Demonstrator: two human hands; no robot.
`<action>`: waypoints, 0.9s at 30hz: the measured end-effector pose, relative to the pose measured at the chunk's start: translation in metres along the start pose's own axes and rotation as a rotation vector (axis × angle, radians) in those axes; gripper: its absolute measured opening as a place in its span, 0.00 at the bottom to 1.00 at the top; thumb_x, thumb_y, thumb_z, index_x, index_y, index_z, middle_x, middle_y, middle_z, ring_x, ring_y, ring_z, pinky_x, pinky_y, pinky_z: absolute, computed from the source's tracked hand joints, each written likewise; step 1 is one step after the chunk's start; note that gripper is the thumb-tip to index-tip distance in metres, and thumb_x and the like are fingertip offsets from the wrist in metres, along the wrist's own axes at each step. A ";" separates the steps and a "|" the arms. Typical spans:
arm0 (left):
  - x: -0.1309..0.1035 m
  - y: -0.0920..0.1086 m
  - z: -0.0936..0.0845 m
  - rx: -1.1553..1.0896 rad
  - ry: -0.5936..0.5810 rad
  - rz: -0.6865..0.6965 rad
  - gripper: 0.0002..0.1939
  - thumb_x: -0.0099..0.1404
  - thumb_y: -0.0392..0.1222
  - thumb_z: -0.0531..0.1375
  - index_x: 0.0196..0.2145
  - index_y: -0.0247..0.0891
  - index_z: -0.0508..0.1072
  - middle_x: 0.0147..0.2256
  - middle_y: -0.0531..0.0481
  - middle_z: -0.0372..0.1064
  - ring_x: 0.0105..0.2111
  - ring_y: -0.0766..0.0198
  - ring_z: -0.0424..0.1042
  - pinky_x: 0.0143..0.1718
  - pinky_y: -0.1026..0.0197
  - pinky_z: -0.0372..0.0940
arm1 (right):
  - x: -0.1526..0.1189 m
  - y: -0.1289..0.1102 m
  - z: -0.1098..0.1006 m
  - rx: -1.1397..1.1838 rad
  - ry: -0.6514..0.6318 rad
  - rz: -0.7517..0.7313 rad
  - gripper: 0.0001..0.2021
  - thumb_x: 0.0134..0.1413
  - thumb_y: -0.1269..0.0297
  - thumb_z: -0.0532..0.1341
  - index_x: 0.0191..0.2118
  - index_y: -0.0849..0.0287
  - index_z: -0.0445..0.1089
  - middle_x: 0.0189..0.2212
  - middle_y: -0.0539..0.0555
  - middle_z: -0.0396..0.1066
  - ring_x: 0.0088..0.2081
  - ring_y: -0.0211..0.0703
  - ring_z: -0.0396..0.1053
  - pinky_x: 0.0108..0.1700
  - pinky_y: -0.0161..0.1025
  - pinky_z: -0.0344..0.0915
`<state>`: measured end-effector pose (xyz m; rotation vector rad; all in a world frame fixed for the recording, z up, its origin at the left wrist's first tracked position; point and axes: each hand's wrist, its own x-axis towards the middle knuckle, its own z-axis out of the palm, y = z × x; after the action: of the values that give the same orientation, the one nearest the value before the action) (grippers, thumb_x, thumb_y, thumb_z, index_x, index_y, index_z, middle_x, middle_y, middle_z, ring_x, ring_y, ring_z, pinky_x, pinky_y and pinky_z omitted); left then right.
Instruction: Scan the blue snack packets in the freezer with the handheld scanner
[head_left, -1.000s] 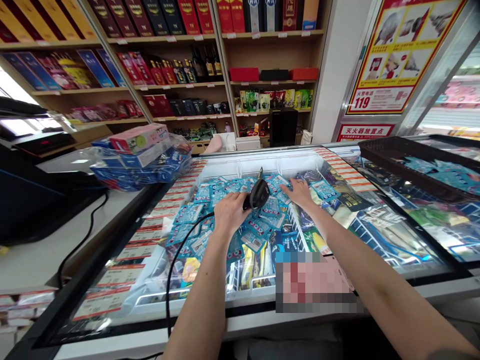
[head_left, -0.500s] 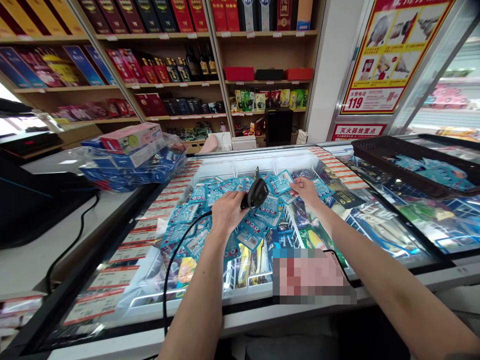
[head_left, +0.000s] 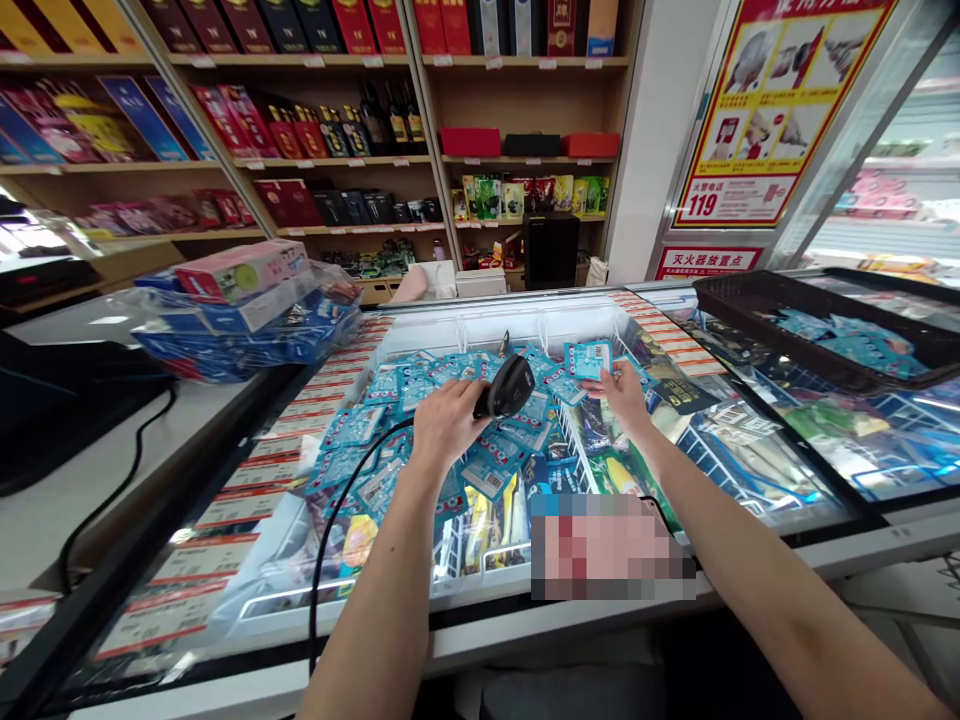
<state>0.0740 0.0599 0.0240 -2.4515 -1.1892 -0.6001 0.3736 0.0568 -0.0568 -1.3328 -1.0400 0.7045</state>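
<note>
My left hand (head_left: pixel 448 425) is wrapped round the handle of a black barcode scanner (head_left: pixel 510 388), whose head points right. Its black cable (head_left: pixel 341 492) runs down past my left forearm. Between the fingers of my right hand (head_left: pixel 624 395) is a blue packet (head_left: pixel 588 360), held up with its barcode label showing. Many similar blue packets (head_left: pixel 352 427) lie spread over the freezer's glass top, below and around the scanner. Just in front, a pixelated flat object (head_left: pixel 611 548) lies near the freezer's front edge.
A dark brown tray (head_left: pixel 814 355) with more blue packets sits at the right. Plastic-wrapped boxes (head_left: pixel 244 310) are stacked at the left, beside black counter equipment (head_left: pixel 67 410). Price labels (head_left: pixel 225 540) line the freezer's left side. Shelves of boxed goods stand behind.
My right hand has turned the blue packet more upright, so its barcode label faces me more. My left hand keeps the scanner almost in place. The whole view has shifted slightly.
</note>
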 end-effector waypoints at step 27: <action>0.003 0.014 -0.005 -0.202 -0.013 0.003 0.18 0.56 0.42 0.57 0.46 0.43 0.69 0.40 0.48 0.72 0.42 0.57 0.69 0.37 0.61 0.62 | -0.004 -0.007 -0.003 -0.011 -0.072 0.024 0.21 0.46 0.45 0.58 0.42 0.52 0.58 0.29 0.52 0.73 0.41 0.55 0.72 0.40 0.54 0.70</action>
<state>0.0855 0.0514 0.0276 -2.6258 -1.1814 -0.7372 0.3736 0.0509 -0.0508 -1.3399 -1.0882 0.7703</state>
